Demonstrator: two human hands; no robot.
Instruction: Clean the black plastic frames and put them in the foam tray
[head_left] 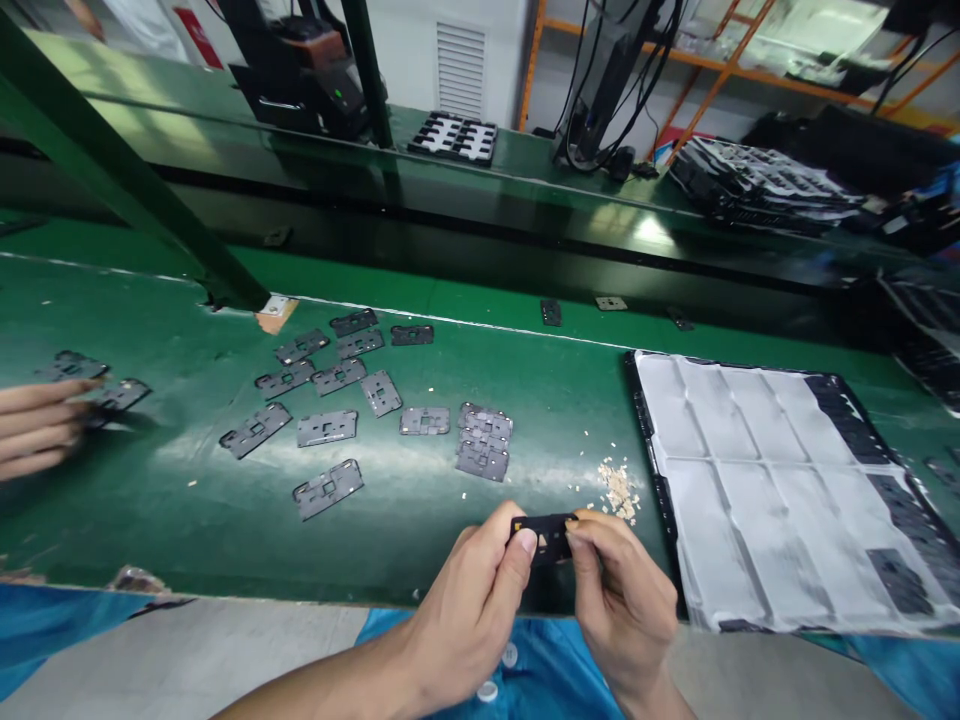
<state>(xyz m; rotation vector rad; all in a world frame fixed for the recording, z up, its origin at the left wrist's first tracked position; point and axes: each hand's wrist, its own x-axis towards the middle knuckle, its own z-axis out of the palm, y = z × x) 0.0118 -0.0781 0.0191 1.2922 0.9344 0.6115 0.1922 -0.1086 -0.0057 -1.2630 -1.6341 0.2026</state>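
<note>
Green bench (405, 535) beneath, held a slim black plate (557, 546) above the near side, long axis from hand to hand. Clamped the left end between thumb and forefinger of the left hand (472, 580); pinched the right end in the fingertips of the right hand (626, 590).

A small, flat, black rectangular plate (555, 541) with a yellow spot near one end is stretching crosswise between the pinching left hand (477, 578) and right hand (626, 585).
</note>
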